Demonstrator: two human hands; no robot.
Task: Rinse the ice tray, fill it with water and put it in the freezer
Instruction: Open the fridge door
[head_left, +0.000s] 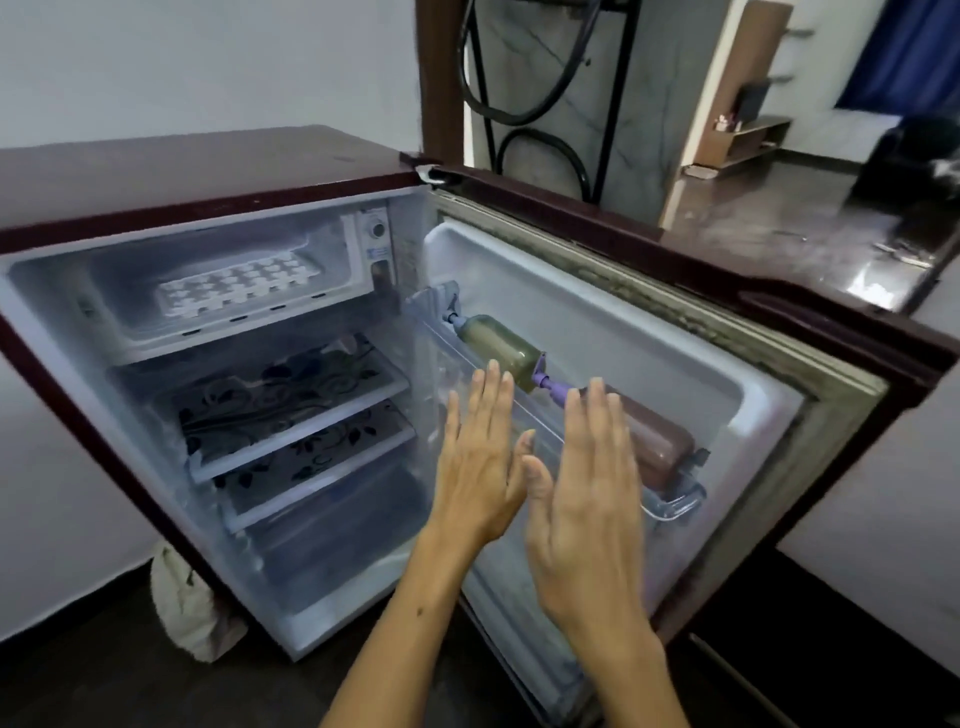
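Note:
A white ice tray (236, 291) lies flat inside the freezer compartment (104, 291) at the top of a small maroon fridge (171, 171). The fridge door (649, 332) stands wide open to the right. My left hand (480, 462) and my right hand (589, 493) are held side by side in front of the open fridge, below and to the right of the freezer. Both have straight fingers and hold nothing. Their thumbs nearly touch.
Two bottles with purple caps, one greenish (501, 348) and one brown (654, 441), lie in the door rack. Patterned shelves (280, 410) sit below the freezer. A pale bag (187, 608) lies on the dark floor at the fridge's left. A doorway opens behind.

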